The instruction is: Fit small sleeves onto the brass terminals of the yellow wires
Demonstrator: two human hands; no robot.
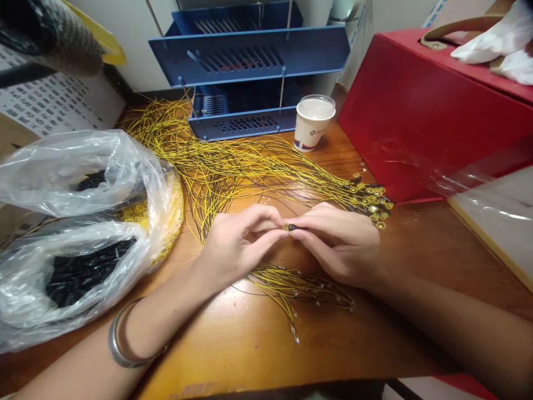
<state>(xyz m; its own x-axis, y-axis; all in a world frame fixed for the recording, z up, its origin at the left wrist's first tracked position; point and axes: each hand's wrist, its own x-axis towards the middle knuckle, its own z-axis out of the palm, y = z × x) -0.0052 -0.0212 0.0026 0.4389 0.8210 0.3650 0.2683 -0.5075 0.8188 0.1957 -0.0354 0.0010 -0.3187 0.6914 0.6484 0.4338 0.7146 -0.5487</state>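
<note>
Both hands meet above the middle of the wooden table. My left hand (241,241) pinches a small yellowish cap (285,226) between thumb and forefinger. Touching that cap is a black sleeve piece (293,227), gripped by the fingertips of my right hand (341,244). Yellow and black wires (250,161) spread across the table behind my hands, with several yellow hexagonal caps (375,210) bunched at their right ends. Below my hands lies a smaller bundle of wires (283,278) with clear tips.
Plastic bags with black sleeves (85,272) and yellow caps (169,222) stand at the left. A paper cup (313,125) is beside the blue tray rack (250,58) at the back. A red box (437,116) fills the back right.
</note>
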